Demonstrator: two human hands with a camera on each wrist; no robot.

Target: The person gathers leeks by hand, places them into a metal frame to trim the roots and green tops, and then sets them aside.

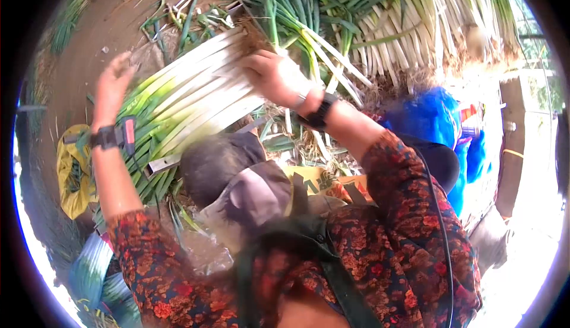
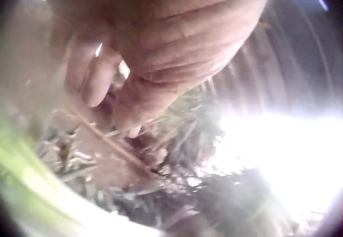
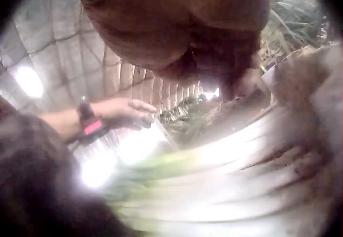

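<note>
In the head view several leeks (image 1: 202, 84) lie side by side in a pile, green ends toward the lower left and white ends at the upper right. My left hand (image 1: 113, 87) is raised beside their left edge, fingers loosely bent and holding nothing. Over the white, rooted ends is my right hand (image 1: 276, 78), its fingers bent downward; whether they touch the leeks is unclear. The left wrist view shows my left hand (image 2: 177, 39) above blurred ground litter. In the right wrist view my right hand (image 3: 187, 33) hangs above the blurred white stalks (image 3: 241, 167).
More leeks (image 1: 409, 37) lie in a large heap at the upper right, roots toward me. A metal bar end (image 1: 161, 165) protrudes below the pile. Blue plastic (image 1: 430, 117) is at the right, a yellow bag (image 1: 72, 173) at the left. A person's capped head (image 1: 222, 165) is close below the pile.
</note>
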